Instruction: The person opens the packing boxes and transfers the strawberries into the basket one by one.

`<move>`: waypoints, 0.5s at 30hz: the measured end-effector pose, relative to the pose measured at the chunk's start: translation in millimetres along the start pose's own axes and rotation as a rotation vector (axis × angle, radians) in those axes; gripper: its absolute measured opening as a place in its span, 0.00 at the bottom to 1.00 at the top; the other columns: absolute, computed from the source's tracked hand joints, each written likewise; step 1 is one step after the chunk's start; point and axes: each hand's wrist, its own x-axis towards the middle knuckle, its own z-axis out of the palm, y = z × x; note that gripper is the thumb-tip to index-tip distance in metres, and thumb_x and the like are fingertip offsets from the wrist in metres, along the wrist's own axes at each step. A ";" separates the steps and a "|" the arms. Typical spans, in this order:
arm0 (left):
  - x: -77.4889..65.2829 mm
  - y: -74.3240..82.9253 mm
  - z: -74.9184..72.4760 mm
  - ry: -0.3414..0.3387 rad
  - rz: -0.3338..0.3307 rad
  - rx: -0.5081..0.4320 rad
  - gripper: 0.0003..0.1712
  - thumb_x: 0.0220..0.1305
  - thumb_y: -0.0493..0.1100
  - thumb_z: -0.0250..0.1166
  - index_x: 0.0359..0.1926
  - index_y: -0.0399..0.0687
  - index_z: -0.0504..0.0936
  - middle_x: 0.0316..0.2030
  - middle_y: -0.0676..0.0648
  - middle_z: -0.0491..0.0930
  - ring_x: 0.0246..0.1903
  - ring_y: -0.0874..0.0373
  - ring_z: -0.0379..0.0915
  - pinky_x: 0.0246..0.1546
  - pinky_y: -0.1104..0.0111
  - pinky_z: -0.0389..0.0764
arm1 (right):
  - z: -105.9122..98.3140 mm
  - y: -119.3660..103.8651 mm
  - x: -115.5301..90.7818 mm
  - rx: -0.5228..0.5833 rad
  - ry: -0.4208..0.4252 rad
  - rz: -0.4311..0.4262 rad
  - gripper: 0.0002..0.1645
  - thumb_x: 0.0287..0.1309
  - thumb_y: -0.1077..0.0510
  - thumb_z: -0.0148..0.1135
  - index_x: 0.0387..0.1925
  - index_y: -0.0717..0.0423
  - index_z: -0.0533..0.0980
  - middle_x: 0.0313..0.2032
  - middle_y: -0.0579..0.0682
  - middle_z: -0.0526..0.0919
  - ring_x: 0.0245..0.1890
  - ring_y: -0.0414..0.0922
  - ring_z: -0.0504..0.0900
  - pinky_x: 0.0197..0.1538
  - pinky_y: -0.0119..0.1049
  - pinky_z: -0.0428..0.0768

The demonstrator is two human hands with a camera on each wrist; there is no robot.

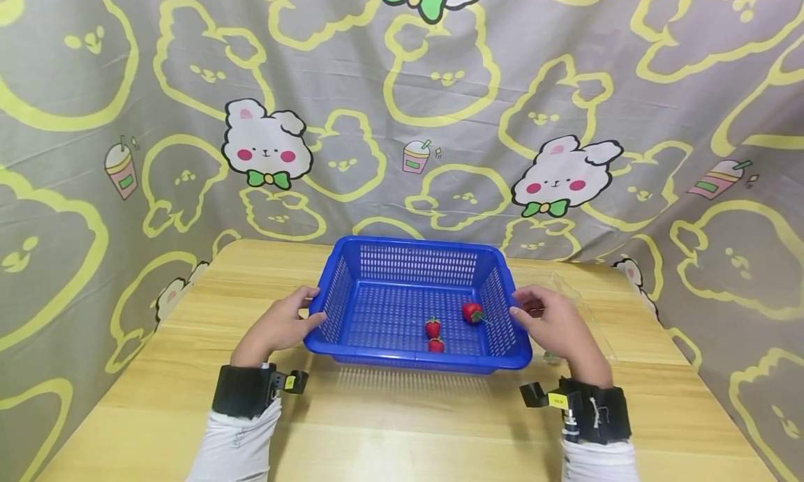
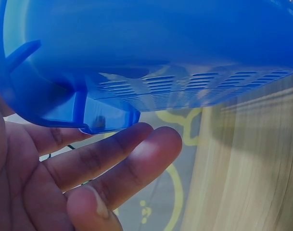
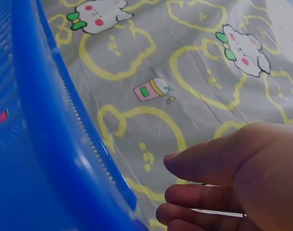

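A blue plastic basket (image 1: pixel 408 360) with slotted walls stands on the wooden table, three red strawberries inside. One strawberry (image 1: pixel 472 312) with a green stem lies near the right wall; a smaller strawberry (image 1: pixel 432 327) and another strawberry (image 1: pixel 436 344) are close together toward the front. My left hand (image 1: pixel 287 320) is at the left rim, its loosely extended fingers (image 2: pixel 103 161) just under the rim in the left wrist view. At the right rim is my right hand (image 1: pixel 555 321); the right wrist view shows its thumb and fingers (image 3: pixel 199 197) apart from the basket wall.
Some clear plastic (image 1: pixel 587 307) lies on the table behind and right of my right hand, with a small green bit (image 1: pixel 551 357) near the basket's right corner. A patterned grey cloth (image 1: pixel 352 70) surrounds the table (image 1: pixel 389 433) at the back and sides.
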 end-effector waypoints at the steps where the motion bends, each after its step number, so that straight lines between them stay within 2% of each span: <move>1: 0.0 0.0 0.0 0.000 0.003 0.000 0.29 0.68 0.45 0.57 0.64 0.36 0.61 0.59 0.26 0.69 0.57 0.32 0.67 0.52 0.39 0.73 | -1.5 1.0 -0.6 0.002 0.005 0.005 0.15 0.62 0.59 0.60 0.47 0.64 0.75 0.40 0.61 0.82 0.40 0.55 0.80 0.46 0.55 0.81; 15: -0.6 1.8 -0.6 -0.001 0.008 -0.002 0.28 0.68 0.44 0.57 0.63 0.35 0.62 0.59 0.26 0.69 0.57 0.32 0.66 0.53 0.39 0.73 | -16.8 27.4 -6.1 -0.039 0.090 0.079 0.18 0.63 0.56 0.58 0.48 0.65 0.74 0.40 0.65 0.82 0.38 0.57 0.80 0.41 0.55 0.82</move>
